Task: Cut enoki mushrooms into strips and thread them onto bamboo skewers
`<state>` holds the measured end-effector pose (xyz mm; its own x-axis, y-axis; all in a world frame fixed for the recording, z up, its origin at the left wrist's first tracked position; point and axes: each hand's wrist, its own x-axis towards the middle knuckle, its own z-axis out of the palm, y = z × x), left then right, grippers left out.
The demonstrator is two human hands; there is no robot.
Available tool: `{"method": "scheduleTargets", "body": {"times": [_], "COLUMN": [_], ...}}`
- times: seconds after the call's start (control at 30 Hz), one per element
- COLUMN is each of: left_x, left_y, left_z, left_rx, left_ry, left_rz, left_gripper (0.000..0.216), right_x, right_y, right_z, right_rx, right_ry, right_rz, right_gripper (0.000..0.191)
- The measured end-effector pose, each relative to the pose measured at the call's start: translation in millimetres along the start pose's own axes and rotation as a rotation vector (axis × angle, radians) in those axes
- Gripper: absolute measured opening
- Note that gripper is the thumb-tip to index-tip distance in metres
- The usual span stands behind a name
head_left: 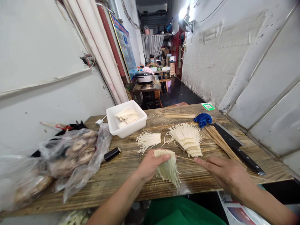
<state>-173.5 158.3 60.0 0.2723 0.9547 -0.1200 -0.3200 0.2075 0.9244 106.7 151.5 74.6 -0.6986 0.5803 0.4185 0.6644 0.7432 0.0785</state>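
Note:
My left hand (151,162) is closed on a bunch of enoki mushrooms (167,170), thumb in front, with the thin stems hanging down. A bamboo skewer (185,158) runs from the base end of this bunch to my right hand (221,172), whose fingers pinch its other end. How deep the skewer sits in the bunch is hidden. Beyond my hands lies a fanned stack of enoki portions (186,137). To its left is a single flat enoki portion (148,140).
A white plastic tub (126,132) holds more enoki. Loose skewers (221,143), a blue cloth (202,120) and a large knife (239,150) lie to the right. Bagged mushrooms (79,150) and a black cylinder (112,154) are left. A person (152,62) sits far back.

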Motion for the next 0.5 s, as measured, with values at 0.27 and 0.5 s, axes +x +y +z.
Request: {"method": "scheduleTargets", "body": {"times": [0.27, 0.5], "left_x": [0.1, 0.0], "left_y": [1.2, -1.2], "left_z": [1.0, -0.8], "left_rx": [0.064, 0.101], "left_ry": [-0.001, -0.026], "left_rz": [0.036, 0.05], "left_gripper": [0.034, 0.03], "right_x": [2.9, 5.3], "right_y": [1.8, 5.3], "right_z": [-0.1, -2.0], "right_rx": [0.086, 0.22], "right_ry": [-0.024, 0.008], "right_rz": [-0.023, -0.066], "right_gripper": [0.048, 0.049]}}
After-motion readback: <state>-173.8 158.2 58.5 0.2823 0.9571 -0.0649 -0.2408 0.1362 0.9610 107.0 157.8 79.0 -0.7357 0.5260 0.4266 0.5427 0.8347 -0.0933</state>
